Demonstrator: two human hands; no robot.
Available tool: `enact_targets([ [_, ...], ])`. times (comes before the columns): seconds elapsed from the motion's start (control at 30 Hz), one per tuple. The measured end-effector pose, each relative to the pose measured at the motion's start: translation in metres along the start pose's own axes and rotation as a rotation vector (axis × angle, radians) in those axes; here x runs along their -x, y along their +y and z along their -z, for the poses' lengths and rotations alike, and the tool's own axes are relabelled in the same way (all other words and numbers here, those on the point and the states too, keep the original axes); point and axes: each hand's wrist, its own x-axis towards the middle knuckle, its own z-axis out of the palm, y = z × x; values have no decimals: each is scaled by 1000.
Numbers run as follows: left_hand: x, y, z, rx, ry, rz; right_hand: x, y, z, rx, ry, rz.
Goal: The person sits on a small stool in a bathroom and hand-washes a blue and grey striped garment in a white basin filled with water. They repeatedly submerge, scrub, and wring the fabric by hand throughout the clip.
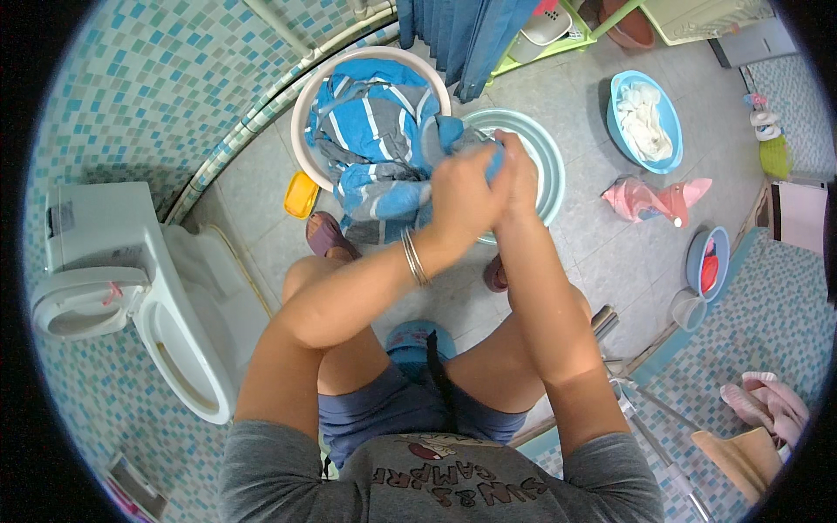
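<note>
A large blue, grey and white striped cloth (370, 122) fills a pale pink basin (301, 131) and hangs over its near rim. Part of the same cloth is bunched up between my two hands. My left hand (466, 192) is closed around this bunch, its wrist wearing silver bangles. Close against it, my right hand (520, 174) is also closed on the cloth. Both hands are over the near part of a pale green basin (551, 161), hiding much of its inside. How the fingers wrap the cloth is partly hidden.
A yellow container (301, 194) sits beside the pink basin. To the right are a blue basin of white cloth (643, 122), a pink bag (654, 200) and a small blue tub (708, 261). A white toilet (187, 357) stands left; a blue curtain (462, 39) hangs ahead.
</note>
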Motion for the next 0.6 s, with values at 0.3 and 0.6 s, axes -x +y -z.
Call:
enact_targets([
  [0.3,-39,-19,12,28,-94,352,25,-1,-17,-95,0,-112],
  [0.6,-3,1,3,4,-181,-91,-13,17,15,-190,-1,-65],
])
